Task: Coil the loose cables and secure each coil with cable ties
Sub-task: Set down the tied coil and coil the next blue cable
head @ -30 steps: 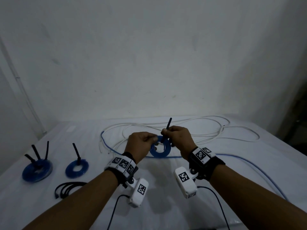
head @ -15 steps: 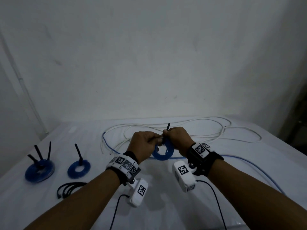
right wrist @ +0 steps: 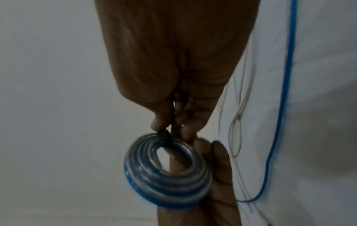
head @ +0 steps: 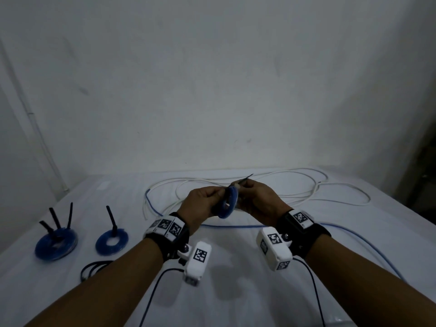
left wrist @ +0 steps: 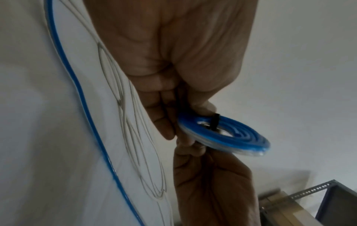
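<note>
A small blue cable coil (head: 230,205) hangs edge-on above the white table, held between both hands. My left hand (head: 220,195) pinches the coil's rim, shown in the left wrist view as the left hand (left wrist: 185,122) on the blue coil (left wrist: 231,136). A black cable tie (left wrist: 214,122) wraps one side of the coil. My right hand (head: 238,186) pinches the tie, whose thin tail (head: 247,178) points up and right. In the right wrist view the right hand (right wrist: 172,130) grips the tie (right wrist: 167,137) at the top of the coil (right wrist: 168,172).
Two tied blue coils (head: 56,244) (head: 112,240) with upright black tails lie at the left, with a bundle of black ties (head: 94,267) in front. Loose white cable (head: 306,185) and a loose blue cable (head: 354,241) sprawl behind and to the right. A wall rises behind the table.
The coil has turned from facing me to edge-on and sits a little higher. The tie's tail has tilted from upright to up-right and shows shorter.
</note>
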